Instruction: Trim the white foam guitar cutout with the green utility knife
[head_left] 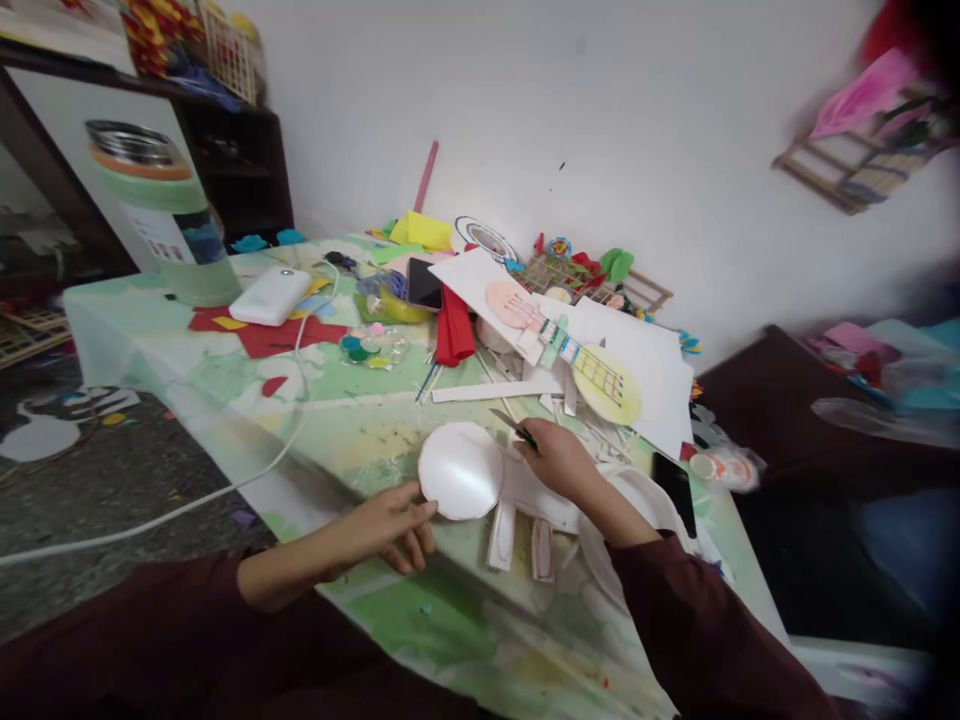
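A round white disc (461,470), like card or a paper plate, is at the near edge of the table. My left hand (401,527) pinches its left edge, thumb at the rim and the other fingers curled below. Beyond the disc's right side, my right hand (555,457) is closed around the dark handle of a small knife (511,422), its blade pointing left. Beneath my right forearm lie a white strip (536,495) and a round white piece (637,498), partly hidden. Two small white pieces with outlined shapes (502,537) lie just right of the disc.
A drawn paper guitar (559,345) rests on white sheets at the back. A green bottle (166,215) and white power bank (270,295) stand at left, with a cable (247,485) running off the edge. A phone (673,493) and paper cups (726,468) lie right.
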